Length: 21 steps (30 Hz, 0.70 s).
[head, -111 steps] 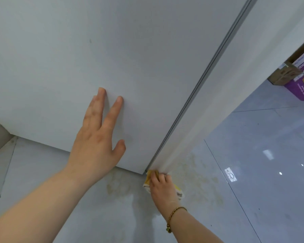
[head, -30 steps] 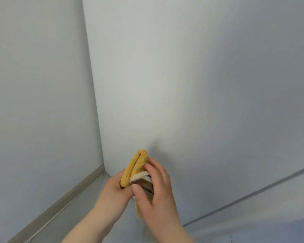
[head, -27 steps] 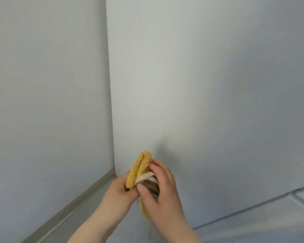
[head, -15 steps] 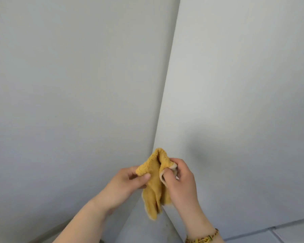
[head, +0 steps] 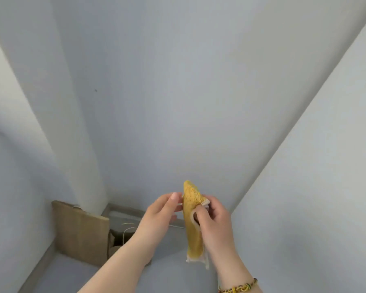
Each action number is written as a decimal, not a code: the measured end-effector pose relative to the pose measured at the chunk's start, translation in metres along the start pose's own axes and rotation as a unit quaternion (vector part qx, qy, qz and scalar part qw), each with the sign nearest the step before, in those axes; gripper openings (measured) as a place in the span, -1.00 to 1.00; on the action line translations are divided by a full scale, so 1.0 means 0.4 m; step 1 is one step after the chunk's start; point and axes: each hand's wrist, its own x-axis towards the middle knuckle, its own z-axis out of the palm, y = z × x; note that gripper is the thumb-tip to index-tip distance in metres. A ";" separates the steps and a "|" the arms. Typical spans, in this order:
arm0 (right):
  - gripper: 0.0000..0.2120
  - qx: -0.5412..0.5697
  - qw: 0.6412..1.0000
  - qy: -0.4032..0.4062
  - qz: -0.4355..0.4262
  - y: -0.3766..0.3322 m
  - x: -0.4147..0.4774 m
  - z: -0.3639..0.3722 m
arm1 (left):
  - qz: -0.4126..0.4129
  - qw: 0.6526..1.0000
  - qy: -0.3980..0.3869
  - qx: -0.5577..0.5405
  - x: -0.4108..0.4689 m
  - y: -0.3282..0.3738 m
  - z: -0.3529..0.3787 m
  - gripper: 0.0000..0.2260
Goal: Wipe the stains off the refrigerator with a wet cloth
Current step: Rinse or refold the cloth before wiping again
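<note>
A yellow cloth (head: pixel 191 220) with a white backing hangs folded lengthwise in front of me, low in the view. My left hand (head: pixel 159 218) pinches its upper edge from the left with thumb and fingertips. My right hand (head: pixel 215 225) grips it from the right, the thumb tucked into the fold. A beaded bracelet sits on the right wrist. The white refrigerator panel (head: pixel 317 166) fills the right side, apart from both hands and the cloth.
A grey-white wall (head: pixel 167 92) rises straight ahead, with a white pillar or pipe (head: pixel 68 123) to its left. A brown cardboard box (head: pixel 78 231) stands on the floor at the lower left, against the pillar's foot. A small dark speck marks the wall.
The view has swung left, bringing the wall, pillar and cardboard box into sight. Both hands have kept hold of the cloth and refolded it into a longer, narrower hanging strip.
</note>
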 end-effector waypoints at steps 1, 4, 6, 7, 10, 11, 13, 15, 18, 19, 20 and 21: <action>-0.79 -0.032 0.998 -0.045 -0.015 0.001 -0.020 0.029 | -0.009 0.999 -0.018 -0.030 -0.035 -0.004 -0.012 -0.82; -0.62 -0.122 0.971 -0.190 -0.072 -0.007 -0.109 0.135 | 0.001 0.994 0.061 -0.094 -0.129 -0.027 -0.104 -0.76; -0.57 -0.154 0.943 -0.273 -0.114 -0.008 -0.171 0.191 | 0.004 0.982 0.128 -0.141 -0.193 -0.049 -0.175 -0.67; -0.54 -0.167 0.927 -0.309 -0.129 -0.011 -0.201 0.220 | 0.003 0.973 0.159 -0.170 -0.231 -0.062 -0.213 -0.70; -0.52 -0.166 0.890 -0.386 -0.178 -0.012 -0.286 0.290 | -0.023 0.940 0.241 -0.241 -0.353 -0.096 -0.314 -0.80; -0.55 -0.151 0.891 -0.386 -0.187 -0.017 -0.313 0.309 | -0.033 0.934 0.258 -0.244 -0.392 -0.115 -0.340 -0.79; -0.64 -0.116 0.912 -0.343 -0.194 -0.015 -0.401 0.366 | -0.051 0.920 0.302 -0.245 -0.520 -0.155 -0.395 -0.72; -0.66 -0.099 0.932 -0.331 -0.112 0.012 -0.463 0.413 | -0.052 0.905 0.334 -0.260 -0.641 -0.181 -0.427 -0.69; -0.47 -0.129 0.823 -0.532 0.149 0.080 -0.597 0.466 | -0.036 0.880 0.378 -0.285 -0.857 -0.233 -0.441 -0.77; -0.51 -0.135 0.771 -0.588 0.202 0.109 -0.645 0.476 | -0.028 0.876 0.387 -0.287 -0.920 -0.248 -0.441 -0.75; -0.52 -0.132 0.722 -0.637 0.234 0.136 -0.703 0.481 | -0.026 0.871 0.398 -0.286 -0.986 -0.265 -0.443 -0.74; -0.52 -0.116 0.680 -0.677 0.256 0.157 -0.765 0.489 | -0.023 0.864 0.414 -0.287 -1.055 -0.285 -0.444 -0.74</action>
